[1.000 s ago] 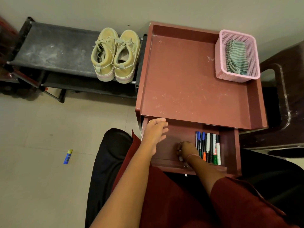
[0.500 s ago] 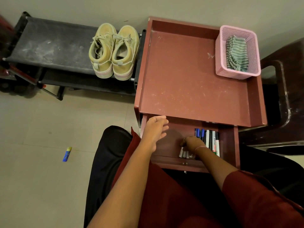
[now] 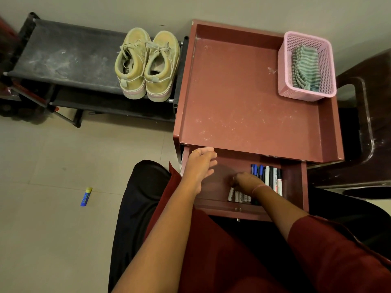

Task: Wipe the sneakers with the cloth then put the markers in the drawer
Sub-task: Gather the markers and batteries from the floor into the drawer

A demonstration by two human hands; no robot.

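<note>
Markers (image 3: 267,178) lie side by side in the open drawer (image 3: 294,182), blue caps and white barrels showing, near ends hidden under the right hand (image 3: 246,182), which curls down onto them; its grip can't be made out. Left hand (image 3: 201,168) hovers relaxed, fingers loose, over the drawer's left side. Farther off, the striped cloth (image 3: 304,67) sits in the pink basket (image 3: 284,81); tan sneakers (image 3: 146,64) rest on the black rack (image 3: 63,58).

You have a pink basket (image 3: 284,66) on the red cabinet top (image 3: 239,98), a black shoe rack (image 3: 63,58) beside it, and a small blue-and-yellow object (image 3: 86,196) on the floor (image 3: 42,240).
</note>
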